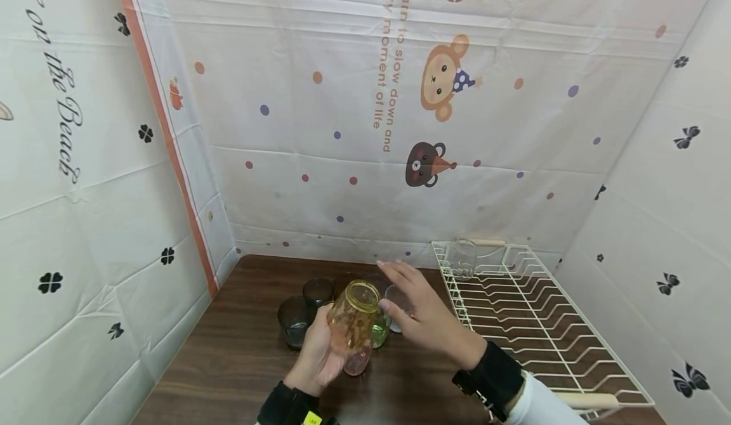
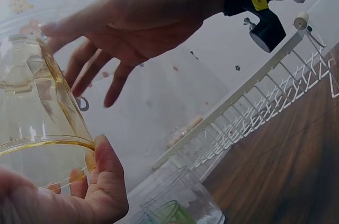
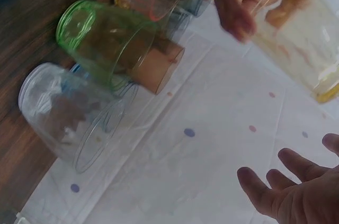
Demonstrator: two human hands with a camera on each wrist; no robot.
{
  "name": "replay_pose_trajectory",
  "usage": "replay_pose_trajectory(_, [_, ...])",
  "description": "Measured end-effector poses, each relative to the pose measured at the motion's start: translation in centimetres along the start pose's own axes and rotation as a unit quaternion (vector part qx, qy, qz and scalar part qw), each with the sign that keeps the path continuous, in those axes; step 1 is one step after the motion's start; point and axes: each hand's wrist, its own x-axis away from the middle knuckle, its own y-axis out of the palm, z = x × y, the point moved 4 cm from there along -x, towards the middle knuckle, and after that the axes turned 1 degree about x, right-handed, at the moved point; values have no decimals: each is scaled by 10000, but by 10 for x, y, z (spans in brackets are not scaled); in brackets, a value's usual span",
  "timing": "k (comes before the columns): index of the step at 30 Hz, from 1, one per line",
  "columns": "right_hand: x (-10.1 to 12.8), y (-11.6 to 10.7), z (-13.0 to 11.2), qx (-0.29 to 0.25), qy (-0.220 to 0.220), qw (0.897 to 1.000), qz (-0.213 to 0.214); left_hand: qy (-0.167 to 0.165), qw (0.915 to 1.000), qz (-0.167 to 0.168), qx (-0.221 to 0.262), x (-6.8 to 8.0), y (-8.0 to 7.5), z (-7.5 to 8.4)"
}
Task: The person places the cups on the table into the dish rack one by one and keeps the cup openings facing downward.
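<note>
My left hand (image 1: 316, 355) grips a yellow glass (image 1: 354, 317) around its lower part and holds it tilted above the table, the thick yellow ring at its upper end. Just right of the glass is my right hand (image 1: 425, 314), fingers spread and holding nothing. Below and behind the hands, a group of glasses stands on the table: a green glass (image 3: 100, 44), a clear glass (image 3: 63, 113), a pink glass (image 1: 357, 363) and two dark glasses, the larger dark glass (image 1: 294, 326) at the left. The hands and yellow glass partly hide the group.
A white wire dish rack (image 1: 588, 401) with wooden handles stands at the right. In its far left corner is a clear glass cup (image 1: 461, 260). The brown wooden table (image 1: 228, 361) is enclosed by printed cloth (image 1: 320, 114) at the back and both sides.
</note>
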Motion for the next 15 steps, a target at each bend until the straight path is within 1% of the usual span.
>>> replay_pose_trajectory(4, [-1, 3, -7, -66, -99, 9999, -113, -28, 10000, -24, 72, -1, 0, 0])
replay_pose_trajectory(9, [-2, 9, -14, -198, -92, 9990, -399, -73, 9999, -25, 154, -2, 0, -2])
replay_pose_trajectory(15, [-3, 17, -22, -656, 97, 9933, -950, -32, 9997, -72, 210, -2, 0, -6])
